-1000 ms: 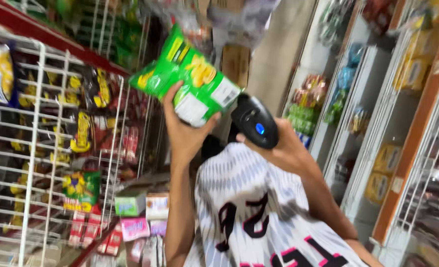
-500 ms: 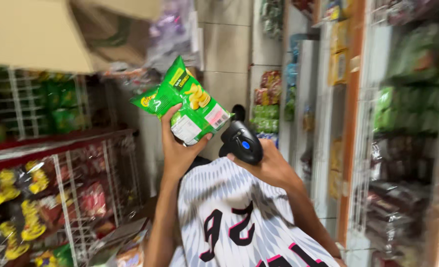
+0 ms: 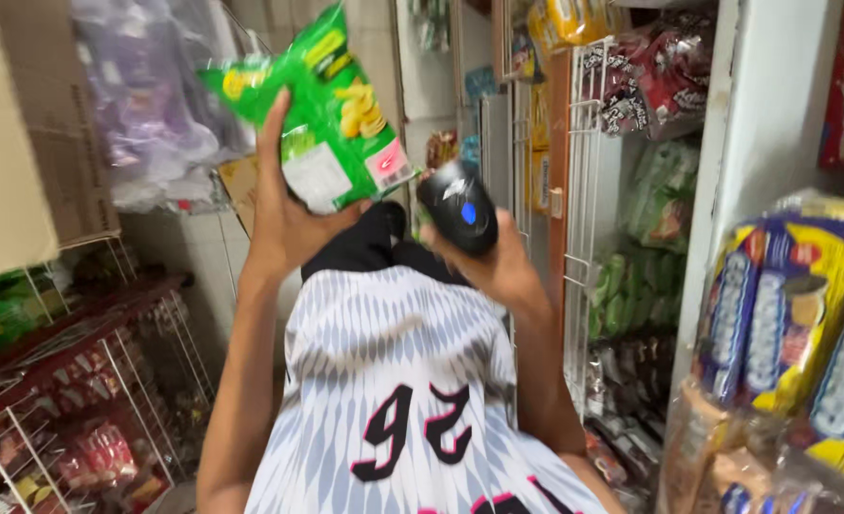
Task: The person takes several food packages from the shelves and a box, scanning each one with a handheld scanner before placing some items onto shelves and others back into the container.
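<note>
Fingers of the left hand (image 3: pixel 284 205) are curled around a green chip bag (image 3: pixel 332 114), with the thumb pressed on its white back panel and the other fingers tucked behind it. The bag is held up high, tilted, in front of a wall of pale tiles. Fingers of the right hand (image 3: pixel 498 266) are wrapped tight around a black scanner (image 3: pixel 458 205). The scanner has a small blue light on it, and its head sits just beside the lower corner of the bag. It is hard to tell if the 2 touch. Both arms reach up from a white shirt (image 3: pixel 393 381) with a grey diamond pattern and dark digits on it. Left of the arms stands a white wire rack (image 3: pixel 22 428) with red and yellow snack packs inside. Above it is a brown box (image 3: pixel 22 143), and clear plastic bags (image 3: pixel 146 105) hang beside the box. On the right, another wire rack (image 3: pixel 584 190) holds green packs and dark packs. Closest on the right are yellow and blue cookie packs (image 3: pixel 793 314) stacked on a shelf.
</note>
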